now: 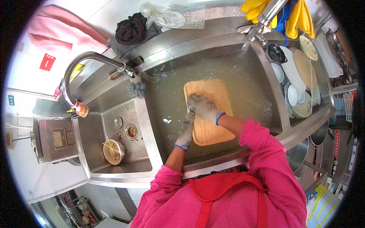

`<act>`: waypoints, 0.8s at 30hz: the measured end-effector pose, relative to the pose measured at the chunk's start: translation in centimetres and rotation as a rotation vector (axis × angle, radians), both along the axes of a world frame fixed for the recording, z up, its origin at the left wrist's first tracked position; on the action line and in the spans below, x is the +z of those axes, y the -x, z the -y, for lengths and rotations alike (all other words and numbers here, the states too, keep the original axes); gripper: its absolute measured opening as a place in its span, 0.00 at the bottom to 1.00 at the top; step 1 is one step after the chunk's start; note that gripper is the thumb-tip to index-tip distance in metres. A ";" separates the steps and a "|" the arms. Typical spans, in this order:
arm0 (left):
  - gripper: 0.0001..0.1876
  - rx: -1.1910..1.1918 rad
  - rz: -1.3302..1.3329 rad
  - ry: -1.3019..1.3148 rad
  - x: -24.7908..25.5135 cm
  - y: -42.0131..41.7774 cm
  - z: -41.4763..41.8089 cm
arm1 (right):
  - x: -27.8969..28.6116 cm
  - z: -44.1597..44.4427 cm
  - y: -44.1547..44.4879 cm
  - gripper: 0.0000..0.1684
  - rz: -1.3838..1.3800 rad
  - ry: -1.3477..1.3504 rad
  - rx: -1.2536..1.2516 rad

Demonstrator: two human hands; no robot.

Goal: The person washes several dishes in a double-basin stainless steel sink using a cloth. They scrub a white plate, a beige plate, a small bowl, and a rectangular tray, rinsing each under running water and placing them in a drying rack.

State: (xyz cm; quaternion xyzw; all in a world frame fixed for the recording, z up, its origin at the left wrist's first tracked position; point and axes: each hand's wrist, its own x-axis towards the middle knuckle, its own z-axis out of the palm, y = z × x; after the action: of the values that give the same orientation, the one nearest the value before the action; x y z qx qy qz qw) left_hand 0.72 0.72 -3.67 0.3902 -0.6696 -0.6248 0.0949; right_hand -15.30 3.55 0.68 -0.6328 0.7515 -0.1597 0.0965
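A rectangular wood-grain tray [215,125] lies partly in the cloudy water of the large middle sink basin [242,65]. My left hand [186,129], in a grey knit work glove with a blue cuff, grips the tray's left edge. Across the tray's upper left part lies my right hand [204,106], in a matching glove and blurred by motion. Its fingers are bent against the tray's surface; whether they hold a scrubber cannot be made out. Small white scraps [167,120] float left of the tray.
On the left basin's divider sits a steel wool scourer [136,89] under a curved faucet [95,54]. That basin holds a bowl with chopsticks [114,152] beside the drain [131,131]. Plates and bowls [298,82] fill the right basin. Yellow rubber gloves [298,21] hang above it.
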 end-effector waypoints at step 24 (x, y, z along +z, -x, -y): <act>0.14 0.335 -0.173 -0.293 3.6 1.4 -0.3 | -6.5 -1.3 6.0 0.15 -0.007 -0.029 -0.359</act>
State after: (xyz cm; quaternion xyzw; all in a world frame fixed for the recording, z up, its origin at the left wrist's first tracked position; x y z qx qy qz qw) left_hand -0.72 1.05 -0.04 0.4506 -0.4871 -0.7218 0.1967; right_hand -21.30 4.81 -5.84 -0.4874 0.8551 -0.1612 0.0727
